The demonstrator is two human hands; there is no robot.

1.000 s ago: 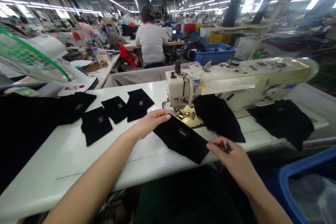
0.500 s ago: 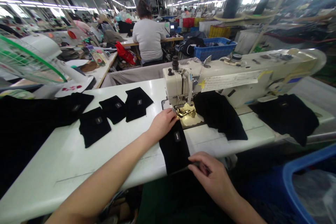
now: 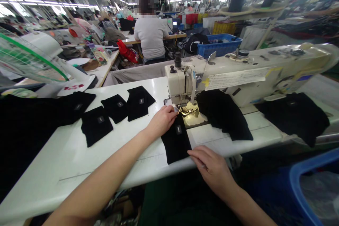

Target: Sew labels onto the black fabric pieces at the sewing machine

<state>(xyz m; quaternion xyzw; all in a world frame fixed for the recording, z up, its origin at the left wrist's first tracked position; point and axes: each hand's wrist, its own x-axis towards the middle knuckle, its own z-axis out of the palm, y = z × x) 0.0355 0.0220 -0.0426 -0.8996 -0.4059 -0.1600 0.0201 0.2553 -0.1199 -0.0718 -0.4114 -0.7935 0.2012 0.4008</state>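
Observation:
A black fabric piece [image 3: 174, 148] with a small dark label [image 3: 178, 129] lies on the white sewing table, its far end at the needle area of the sewing machine [image 3: 178, 84]. Beside the lit presser foot [image 3: 188, 110], my left hand [image 3: 164, 118] has its fingers bent together on the fabric's upper left edge. My right hand [image 3: 212, 166] pinches the near right corner between thumb and fingers. The fingertips of my left hand partly cover the fabric's far end, so the stitching point is hidden.
Several labelled black pieces [image 3: 96, 125] lie left of the machine, near a larger black cloth [image 3: 31, 123]. More black fabric [image 3: 225, 114] rests under the machine arm. A blue basket [image 3: 296, 180] stands at lower right, a fan [image 3: 34, 56] at left. A person [image 3: 150, 33] sits ahead.
The fabric piece has moved farther toward the needle, so less of it reaches the table's near edge. My right hand has followed it forward; my left hand remains by the presser foot.

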